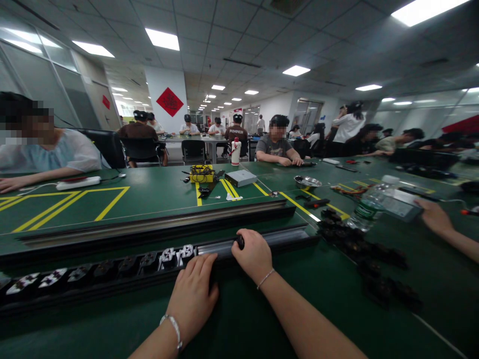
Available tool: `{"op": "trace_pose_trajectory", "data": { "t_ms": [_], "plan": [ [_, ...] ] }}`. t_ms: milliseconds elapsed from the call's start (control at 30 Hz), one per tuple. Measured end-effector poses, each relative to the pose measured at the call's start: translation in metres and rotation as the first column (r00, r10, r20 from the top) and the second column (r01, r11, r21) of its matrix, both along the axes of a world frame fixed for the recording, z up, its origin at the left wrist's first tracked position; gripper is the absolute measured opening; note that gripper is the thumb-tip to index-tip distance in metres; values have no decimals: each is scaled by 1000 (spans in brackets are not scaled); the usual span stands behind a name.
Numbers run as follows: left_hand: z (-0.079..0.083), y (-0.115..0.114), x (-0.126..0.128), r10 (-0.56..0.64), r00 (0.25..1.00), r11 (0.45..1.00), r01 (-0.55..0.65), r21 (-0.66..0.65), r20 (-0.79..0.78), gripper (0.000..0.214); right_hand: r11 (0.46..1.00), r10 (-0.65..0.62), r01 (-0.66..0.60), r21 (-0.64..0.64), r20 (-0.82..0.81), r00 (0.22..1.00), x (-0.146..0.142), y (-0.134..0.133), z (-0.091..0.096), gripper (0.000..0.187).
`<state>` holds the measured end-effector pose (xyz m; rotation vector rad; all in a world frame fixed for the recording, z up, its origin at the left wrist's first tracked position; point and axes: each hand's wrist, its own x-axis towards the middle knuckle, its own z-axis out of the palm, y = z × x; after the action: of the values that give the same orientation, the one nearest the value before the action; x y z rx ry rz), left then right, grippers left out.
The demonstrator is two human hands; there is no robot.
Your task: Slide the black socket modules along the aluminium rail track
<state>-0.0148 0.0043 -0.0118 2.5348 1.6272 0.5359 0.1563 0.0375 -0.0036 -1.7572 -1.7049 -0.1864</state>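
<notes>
A long black channel [262, 243] with a silvery inside lies across the table in front of me. Several black modules [119, 267], some with shiny metal faces, sit in a row along its left part. My left hand [194, 284] rests on the channel's near edge by the last module, fingers stretched out and holding nothing. Just right of it, over the bare stretch of the channel, my right hand [255, 257] is closed on a small black part [240, 242]. Most of that part is hidden by the fingers.
A second long channel [157, 223] lies behind the first. To the right are loose black pieces [359, 244], a water bottle [370, 204] and a metal bowl [307, 182]. Another person's hand [436, 219] is at a grey device [400, 205]. A yellow box [201, 173] stands farther back.
</notes>
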Motion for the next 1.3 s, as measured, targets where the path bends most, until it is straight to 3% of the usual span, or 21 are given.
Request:
{"op": "trace_pose_trajectory", "data": {
  "t_ms": [733, 900, 1067, 1300],
  "plan": [
    [-3, 2, 0, 3, 1000, 1000, -3, -21, -1, 53, 994, -57, 53, -92, -36, 998, 0, 0, 2, 23],
    [-5, 2, -1, -5, 1000, 1000, 5, 13, 10, 53, 996, -66, 64, -61, -35, 997, -1, -2, 2, 24],
    [-4, 1, -1, -13, 1000, 1000, 13, 5, 10, 53, 983, -181, 180, -24, -45, 982, 0, -4, -1, 37],
    [-5, 3, -1, -6, 1000, 1000, 6, 4, 9, 53, 986, -164, 163, -44, -31, 986, 1, -4, -5, 35]
  ]
}}
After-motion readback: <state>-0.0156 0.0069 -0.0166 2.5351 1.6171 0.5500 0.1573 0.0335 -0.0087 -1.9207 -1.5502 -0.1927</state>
